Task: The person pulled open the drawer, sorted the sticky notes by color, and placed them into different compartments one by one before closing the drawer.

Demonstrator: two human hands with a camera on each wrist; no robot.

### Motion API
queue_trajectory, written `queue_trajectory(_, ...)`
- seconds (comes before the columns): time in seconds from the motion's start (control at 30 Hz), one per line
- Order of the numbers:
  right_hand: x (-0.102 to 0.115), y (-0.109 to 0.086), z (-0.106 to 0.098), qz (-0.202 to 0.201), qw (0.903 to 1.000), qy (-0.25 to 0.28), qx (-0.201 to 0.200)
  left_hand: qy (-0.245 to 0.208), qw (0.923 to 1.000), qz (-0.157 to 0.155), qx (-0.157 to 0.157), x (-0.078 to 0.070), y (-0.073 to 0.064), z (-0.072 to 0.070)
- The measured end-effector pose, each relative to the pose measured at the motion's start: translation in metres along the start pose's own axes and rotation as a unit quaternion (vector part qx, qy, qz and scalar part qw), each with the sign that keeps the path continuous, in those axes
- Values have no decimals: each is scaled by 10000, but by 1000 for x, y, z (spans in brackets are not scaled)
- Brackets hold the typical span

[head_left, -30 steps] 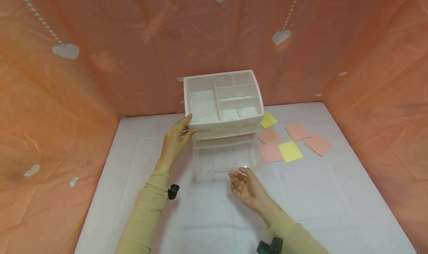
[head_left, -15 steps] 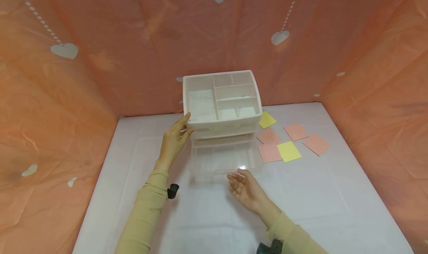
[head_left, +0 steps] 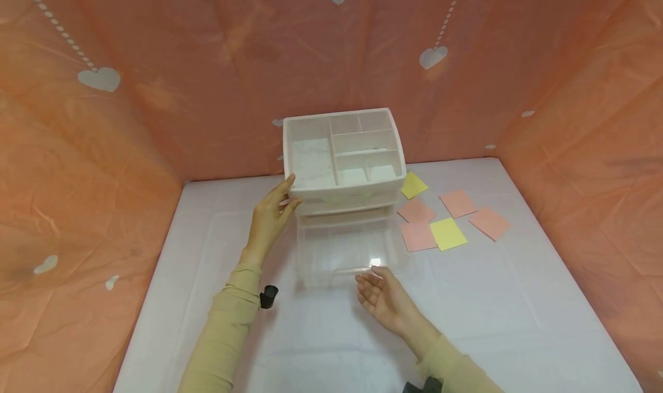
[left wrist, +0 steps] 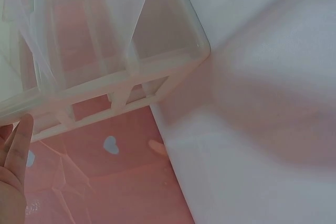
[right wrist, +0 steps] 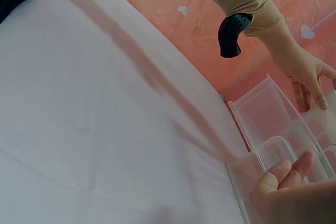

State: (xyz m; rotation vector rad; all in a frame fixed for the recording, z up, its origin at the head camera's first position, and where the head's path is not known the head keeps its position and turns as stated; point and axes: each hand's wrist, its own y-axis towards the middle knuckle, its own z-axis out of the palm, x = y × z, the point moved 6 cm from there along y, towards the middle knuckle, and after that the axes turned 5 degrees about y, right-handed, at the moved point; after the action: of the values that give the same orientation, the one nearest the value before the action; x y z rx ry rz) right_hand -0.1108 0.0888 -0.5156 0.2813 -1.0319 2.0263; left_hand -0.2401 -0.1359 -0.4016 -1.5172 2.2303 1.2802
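Observation:
A white plastic drawer organizer [head_left: 339,189] stands against the back cloth, its top divided into compartments. From its lower part a clear drawer [head_left: 347,246] sticks out toward the person. My left hand [head_left: 266,220] holds the organizer's front left corner, thumb at the front and fingers along the side. In the left wrist view, the fingers [left wrist: 18,148] touch the organizer's pale frame [left wrist: 123,85]. My right hand [head_left: 385,301], palm turned up and fingers curled, holds the drawer's front edge right of its middle. The right wrist view shows its fingertips [right wrist: 304,163] against the clear plastic.
Right of the organizer lie several pink sticky notes [head_left: 458,203] and two yellow ones [head_left: 449,234]. A white cloth [head_left: 321,347] covers the table. Orange cloth [head_left: 228,82] with pale hearts hangs behind and at both sides.
The clear drawer has slid slightly farther out toward the person, and the right hand has moved back a little with it. The left hand stays at the organizer's corner.

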Motion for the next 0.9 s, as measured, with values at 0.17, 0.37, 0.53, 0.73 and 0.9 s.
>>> queue_trajectory(0.17,-1,-3,0,23,10000,0,-2,41,10000,-5,21,-1,0,0)
queue_trajectory(0.37,-1,-4,1,-38,9999,-16,-117,13,10000,-11,29,-3,-1,-1)
queue_trajectory(0.53,0,-5,1,-93,9998,-36,-197,-11,10000,23,2,-4,0,-1)
queue_trajectory(0.73,-1,-5,0,-57,9997,6,-235,-33,10000,62,-28,-4,1,-1)
queue_trajectory(0.9,-2,-5,-2,-80,9997,-69,-227,-54,9999,96,-79,-5,0,-2)
